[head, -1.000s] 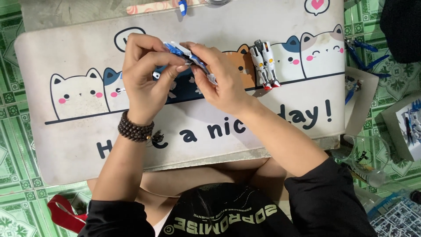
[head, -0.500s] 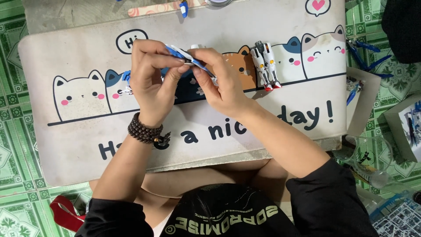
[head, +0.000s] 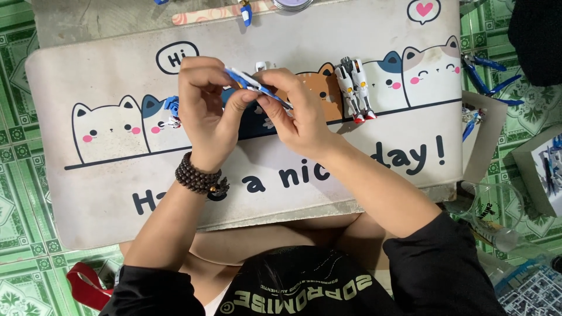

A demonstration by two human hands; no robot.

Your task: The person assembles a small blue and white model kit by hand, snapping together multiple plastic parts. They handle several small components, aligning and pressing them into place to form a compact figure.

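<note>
Centrally, above the middle of a cat-printed mat (head: 328, 187), a slim blue-and-white model part (head: 257, 88) is held between both hands. The left hand (head: 205, 111) is closed on the part's left end, its thumb pressed up from below and its fingers curled over the top; a dark beaded bracelet (head: 199, 178) is worn on that wrist. The right hand (head: 295, 114) is pinched on the part's right portion, the fingertips (head: 266, 79) being set along its upper edge, so that the part is gripped by both hands at once and raised clear of the mat. Toward the mat's far edge, right of the hands, a pair of white model legs with red feet (head: 356, 88) is laid flat, well apart from the held part. Just left of the left hand, a small blue-and-white model piece (head: 171, 111) is seen lying on the mat. At the mat's far edge a pale flat stick (head: 205, 14) is laid. Beyond the mat's right edge, on the green tiled floor (head: 12, 193), blue-handled nippers (head: 489, 76) are seen. Whether the held part is made of one piece or several cannot be told, since much of it is hidden by the fingers.
</note>
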